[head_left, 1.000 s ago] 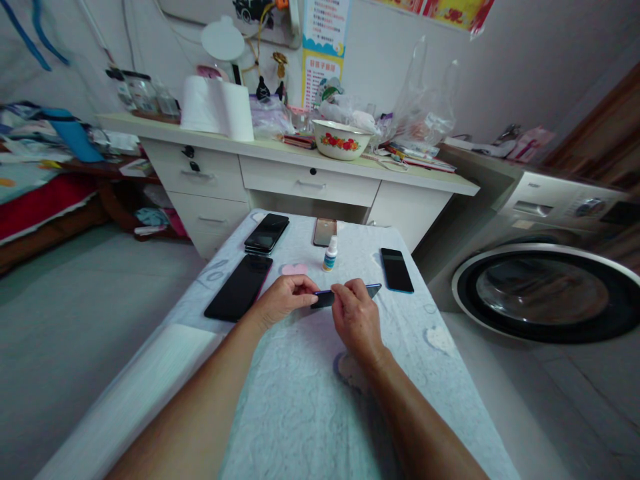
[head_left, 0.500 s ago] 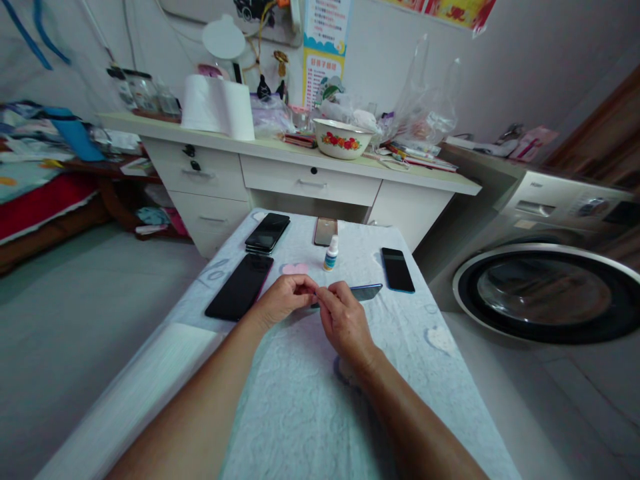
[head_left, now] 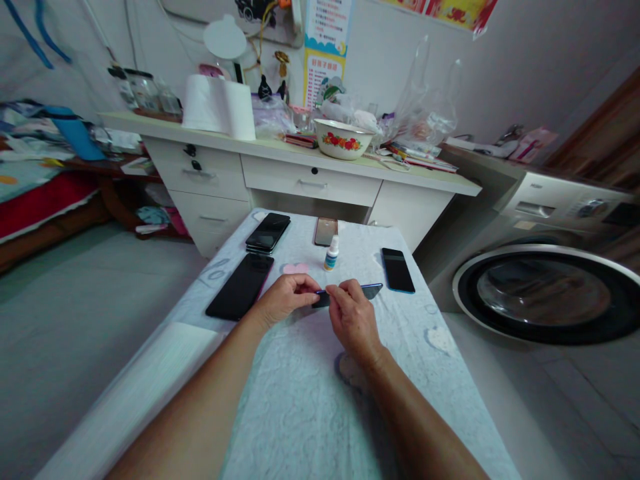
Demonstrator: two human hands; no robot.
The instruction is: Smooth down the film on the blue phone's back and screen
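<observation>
A dark phone with a blue edge (head_left: 371,291) is tilted up on its long side in the middle of the cloth. My left hand (head_left: 287,297) pinches its left end between thumb and fingertips. Close to the phone's upper edge, my right hand (head_left: 354,320) has its fingers pressed together; what they hold, if anything, is too small to tell. Just behind stands a small white spray bottle (head_left: 331,255) with a coloured label. A pink flower-shaped piece (head_left: 295,269) lies beyond my left hand.
On the cloth-covered table (head_left: 295,400) lie a large black phone (head_left: 240,287), stacked phones (head_left: 269,232), a brownish phone (head_left: 326,231) and another black phone (head_left: 398,270). Behind is a desk (head_left: 313,180); a washing machine (head_left: 545,287) stands at right.
My right hand has moved a little to the right along the phone's edge, away from my left fingertips. More of the phone shows between the hands.
</observation>
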